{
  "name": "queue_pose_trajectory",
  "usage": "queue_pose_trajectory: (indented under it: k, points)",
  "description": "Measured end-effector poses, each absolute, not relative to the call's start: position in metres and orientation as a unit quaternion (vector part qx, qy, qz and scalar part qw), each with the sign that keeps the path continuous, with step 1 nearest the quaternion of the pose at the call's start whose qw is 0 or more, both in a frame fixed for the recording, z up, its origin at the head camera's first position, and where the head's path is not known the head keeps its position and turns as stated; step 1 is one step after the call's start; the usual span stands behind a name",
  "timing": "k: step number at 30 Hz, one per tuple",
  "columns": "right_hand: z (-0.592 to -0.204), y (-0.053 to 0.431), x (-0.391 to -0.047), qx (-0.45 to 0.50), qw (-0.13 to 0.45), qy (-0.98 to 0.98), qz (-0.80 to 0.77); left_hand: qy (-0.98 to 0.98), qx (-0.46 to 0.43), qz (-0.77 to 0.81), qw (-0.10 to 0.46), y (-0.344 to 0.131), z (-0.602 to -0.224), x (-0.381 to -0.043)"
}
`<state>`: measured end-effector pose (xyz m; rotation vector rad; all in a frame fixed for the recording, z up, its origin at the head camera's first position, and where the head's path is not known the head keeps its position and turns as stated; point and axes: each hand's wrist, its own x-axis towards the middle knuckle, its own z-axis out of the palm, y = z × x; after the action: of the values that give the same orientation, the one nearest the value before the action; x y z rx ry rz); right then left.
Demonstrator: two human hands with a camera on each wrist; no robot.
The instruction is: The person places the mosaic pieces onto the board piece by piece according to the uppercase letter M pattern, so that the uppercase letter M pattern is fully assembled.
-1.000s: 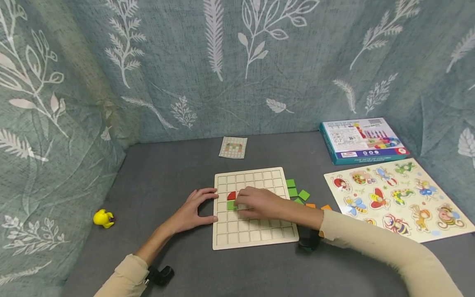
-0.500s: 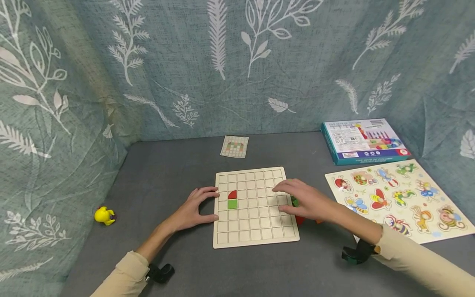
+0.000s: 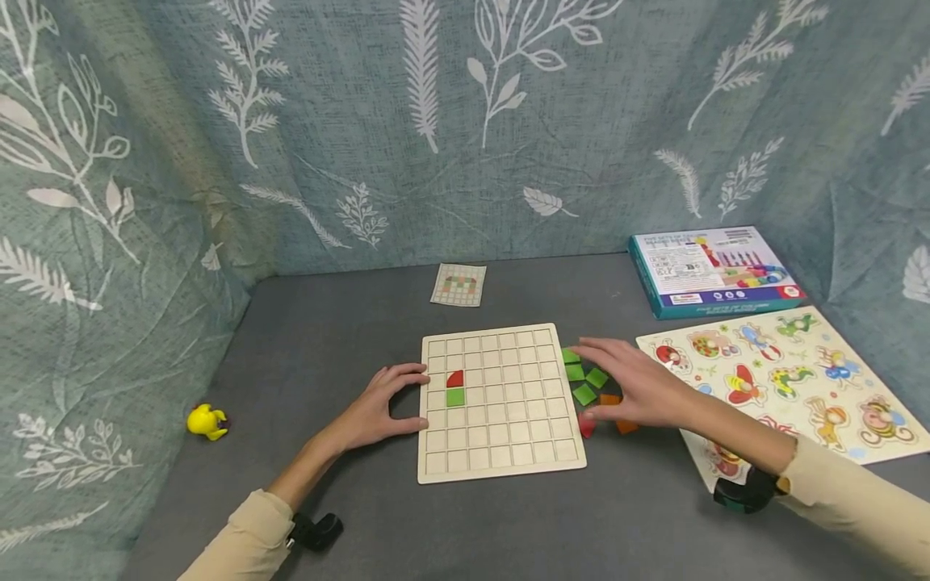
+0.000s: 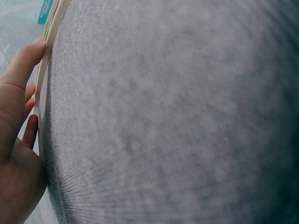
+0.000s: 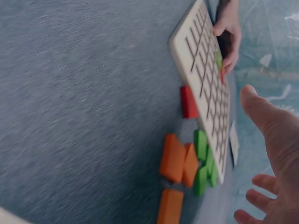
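A pale wooden grid board lies on the grey table, bearing a red quarter-round piece directly above a green square. My left hand rests at the board's left edge, thumb and fingertips touching its rim. Over the loose pieces just right of the board hovers my right hand, fingers apart and holding nothing. Beneath and beside it lie several green squares, orange blocks and a red piece.
A small pattern card lies behind the board. At right are a puzzle board with insect pictures and a teal-sided box. A yellow toy duck stands far left. A leaf-print curtain hangs behind the table.
My right hand has moved right, from over the red and green pieces on the board to the loose pieces beside it. My left hand has stayed at the board's edge.
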<state>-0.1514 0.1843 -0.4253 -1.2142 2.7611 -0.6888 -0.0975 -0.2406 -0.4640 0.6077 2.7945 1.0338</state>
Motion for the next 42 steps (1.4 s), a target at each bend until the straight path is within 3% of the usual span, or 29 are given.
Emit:
queue_pose_trajectory:
  k: [23,42]
  points:
    - [-0.440,0.209,-0.141,-0.351,0.078,0.906,-0.221,0.916,0.197,0.346,0.051,-0.240,-0.465,-0.098]
    - [-0.444,0.225,-0.131,-0.352,0.064,0.910,-0.208,0.912,0.201,0.353,0.055,-0.241,-0.465,-0.099]
